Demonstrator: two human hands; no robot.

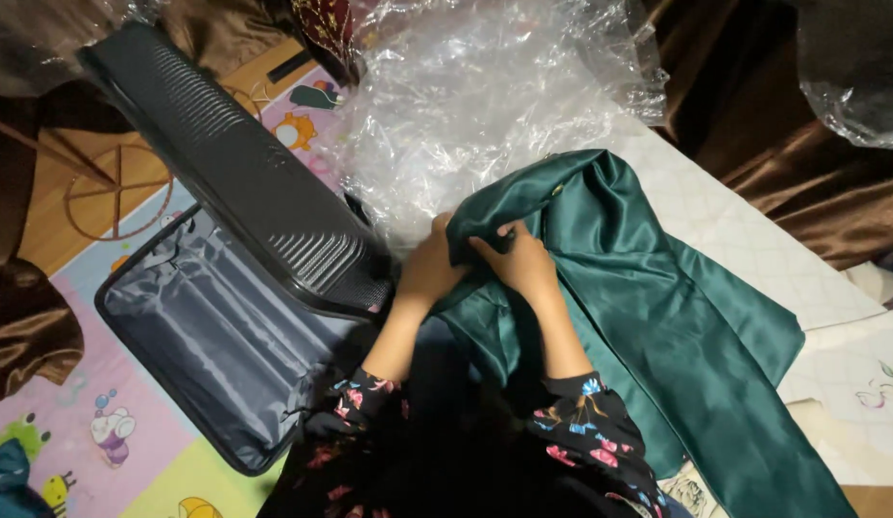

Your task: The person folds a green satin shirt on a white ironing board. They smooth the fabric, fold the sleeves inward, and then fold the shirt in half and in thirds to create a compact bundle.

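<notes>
open suitcase (216,326), hands (475,264) gripping green satin cloth (658,326)

I am counting two hands, left (429,269) and right (521,261), both working at one green cloth (658,317). I am seeing one open suitcase (226,288), one sheet of clear plastic wrap (475,96), one play mat (92,422) and brown drapes (811,182) on two sides.

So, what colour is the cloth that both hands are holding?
Dark green and shiny, like satin cloth. The head view, the only one, shows it clearly.
</notes>
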